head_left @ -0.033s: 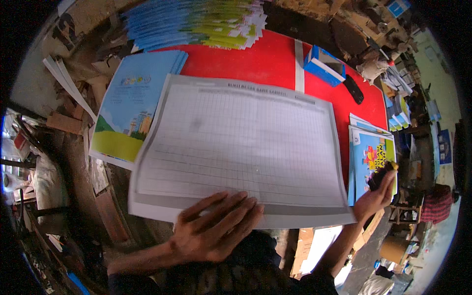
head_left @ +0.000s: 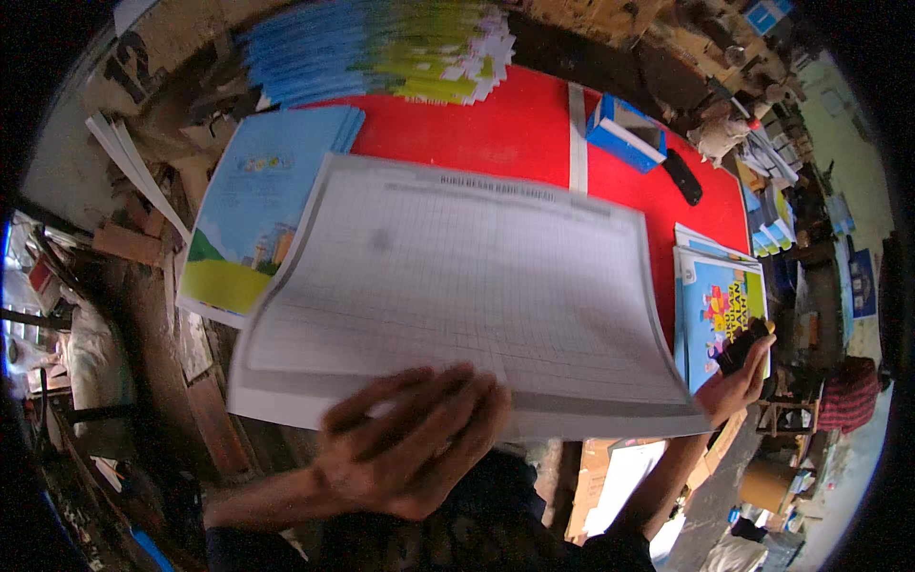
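Large ruled sheet stack [head_left: 457,286] lying across the middle of the red table [head_left: 496,124], overhanging the near edge — pinned flat, it seems, by the left hand [head_left: 410,443], fingers spread open on the near margin. Right hand [head_left: 734,377] at the stack's near right corner, closed around a dark object [head_left: 743,345] — over 1 colourful booklet [head_left: 720,305].

A blue and white box [head_left: 624,132] stands at the far edge of the red bench [head_left: 496,124]; a small blue sign [head_left: 768,15] hangs beyond, top right
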{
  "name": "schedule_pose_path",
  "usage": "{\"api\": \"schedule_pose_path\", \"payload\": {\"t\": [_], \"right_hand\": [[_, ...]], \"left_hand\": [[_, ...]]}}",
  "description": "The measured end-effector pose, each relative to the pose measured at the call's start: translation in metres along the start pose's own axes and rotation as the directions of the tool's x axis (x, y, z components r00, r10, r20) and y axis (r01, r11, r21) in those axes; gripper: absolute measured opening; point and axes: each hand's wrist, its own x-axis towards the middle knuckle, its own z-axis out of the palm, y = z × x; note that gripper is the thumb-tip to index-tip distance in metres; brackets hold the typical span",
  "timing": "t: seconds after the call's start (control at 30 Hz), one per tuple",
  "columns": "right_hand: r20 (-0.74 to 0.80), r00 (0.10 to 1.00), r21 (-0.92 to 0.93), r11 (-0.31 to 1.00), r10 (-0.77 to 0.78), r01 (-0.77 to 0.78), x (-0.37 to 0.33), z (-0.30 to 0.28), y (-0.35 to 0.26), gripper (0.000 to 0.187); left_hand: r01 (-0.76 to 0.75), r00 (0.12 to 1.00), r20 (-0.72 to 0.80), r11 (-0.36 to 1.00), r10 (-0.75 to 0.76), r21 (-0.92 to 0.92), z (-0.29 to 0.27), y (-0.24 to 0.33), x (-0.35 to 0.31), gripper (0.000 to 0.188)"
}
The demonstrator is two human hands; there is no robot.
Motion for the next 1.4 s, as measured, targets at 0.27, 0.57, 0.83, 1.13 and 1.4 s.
{"api": "schedule_pose_path", "payload": {"t": [0.27,0.57,0.83,1.13,1.4], "right_hand": [[0.137,0.985,0.061,0.992,0.103,-0.112,-0.012,-0.011,-0.003,0.046],[0.083,0.980,0.049,0.982,0.180,-0.184,-0.026,-0.015,-0.025,0.043],[0.394,0.891,-0.253,0.958,0.226,-0.132,-0.058,0.005,-0.046,0.031],[0.896,0.425,-0.262,0.922,0.124,0.283,-0.103,0.110,-0.038,0.046],[0.998,0.055,-0.004,0.884,-0.024,0.467,-0.112,0.175,-0.020,0.047]], "left_hand": [[0.214,0.976,-0.046,0.977,-0.215,-0.020,-0.131,-0.057,0.195,0.036],[0.103,0.864,0.501,0.992,-0.051,-0.077,0.027,-0.243,0.216,0.050],[-0.011,0.949,0.310,0.990,0.054,-0.141,0.141,-0.195,0.100,0.052],[-0.063,0.944,0.317,0.994,0.089,-0.089,0.127,-0.137,0.046,0.079],[0.038,0.965,0.263,0.986,0.007,-0.164,0.134,-0.138,0.037,0.082]]}}
